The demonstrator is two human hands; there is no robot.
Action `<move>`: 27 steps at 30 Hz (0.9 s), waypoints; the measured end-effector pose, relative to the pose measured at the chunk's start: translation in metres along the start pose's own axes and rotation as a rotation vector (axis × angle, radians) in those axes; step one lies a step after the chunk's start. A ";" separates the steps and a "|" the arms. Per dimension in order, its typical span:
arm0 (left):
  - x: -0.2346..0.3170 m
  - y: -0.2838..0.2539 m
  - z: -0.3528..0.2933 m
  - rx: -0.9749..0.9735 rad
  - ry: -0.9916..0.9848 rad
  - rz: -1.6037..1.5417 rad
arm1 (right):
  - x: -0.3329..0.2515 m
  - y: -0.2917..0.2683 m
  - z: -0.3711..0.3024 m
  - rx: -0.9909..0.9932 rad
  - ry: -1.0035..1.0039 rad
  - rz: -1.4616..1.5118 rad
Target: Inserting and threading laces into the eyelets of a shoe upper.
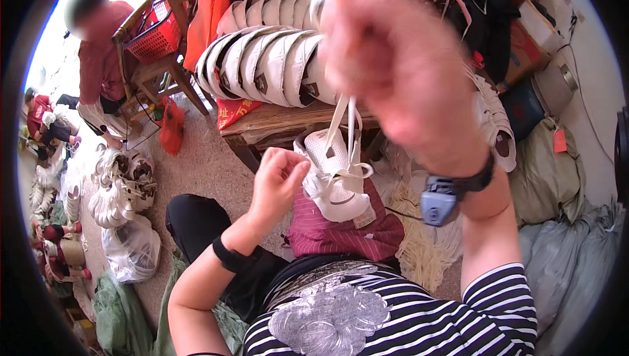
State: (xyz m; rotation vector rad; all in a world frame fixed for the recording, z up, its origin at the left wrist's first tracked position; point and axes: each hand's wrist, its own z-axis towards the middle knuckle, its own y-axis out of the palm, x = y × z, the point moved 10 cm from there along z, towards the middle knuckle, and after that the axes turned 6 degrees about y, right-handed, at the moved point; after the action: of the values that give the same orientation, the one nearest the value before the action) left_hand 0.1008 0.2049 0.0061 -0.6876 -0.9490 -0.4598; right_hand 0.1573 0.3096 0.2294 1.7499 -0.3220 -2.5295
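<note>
A white shoe upper (345, 204) rests on maroon striped cloth (341, 231) over my lap. Its pale shoelace (336, 123) runs taut from the eyelets up to my right hand (393, 61). That hand is raised high over the bench, blurred by motion, with its fingers closed round the lace ends. Beside the upper's left edge is my left hand (282, 176), fingers curled and thumb pressed in. What its fingertips pinch, if anything, is hidden.
Ahead, a wooden bench (262, 132) bears rows of nested shoe uppers (262, 68). Loose pale laces (419, 244) hang by my right side. Sacks (550, 159) stand at right. A person (105, 55) sits at left near a red basket (154, 32); bundled uppers (121, 186) lie on the floor.
</note>
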 end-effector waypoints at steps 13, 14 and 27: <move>0.045 0.080 0.042 -0.579 -0.231 -0.679 | -0.094 -0.025 0.024 -0.097 -0.319 0.050; 0.041 0.085 0.040 -0.623 -0.259 -0.637 | -0.088 -0.049 0.025 0.016 -0.283 0.134; -0.020 -0.004 0.031 0.043 -0.472 -1.287 | -0.050 -0.254 -0.035 0.403 0.002 0.229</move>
State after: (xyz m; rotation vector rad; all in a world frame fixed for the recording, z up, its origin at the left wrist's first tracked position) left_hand 0.0696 0.2255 0.0028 -0.0406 -1.8026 -1.4318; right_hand 0.2277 0.5609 0.2133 1.7060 -1.0304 -2.4192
